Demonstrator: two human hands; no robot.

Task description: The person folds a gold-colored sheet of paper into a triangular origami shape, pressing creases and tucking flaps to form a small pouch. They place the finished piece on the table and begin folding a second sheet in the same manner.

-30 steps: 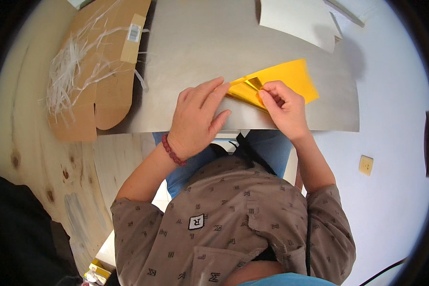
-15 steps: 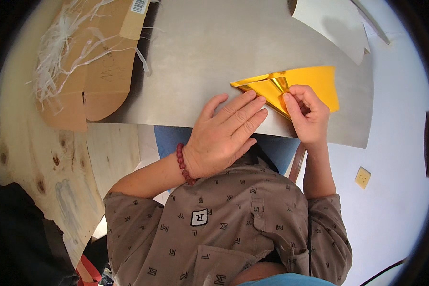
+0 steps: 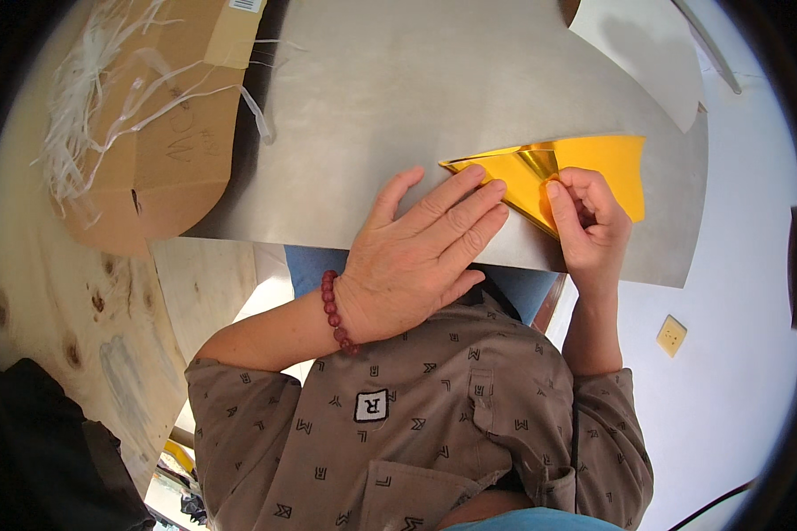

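Right hand (image 3: 593, 217) pinching yellow paper (image 3: 593, 159); cardboard box (image 3: 164, 133) seemingly strand-filled.

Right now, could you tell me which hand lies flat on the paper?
The left hand, fingers spread flat on the yellow paper; the right hand pinches its fold.

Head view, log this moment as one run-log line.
left hand: flat, fingertips pressing shiny yellow folded paper sheet | right hand: pinching its fold | surface: grey metal table | nearby: brown cardboard box
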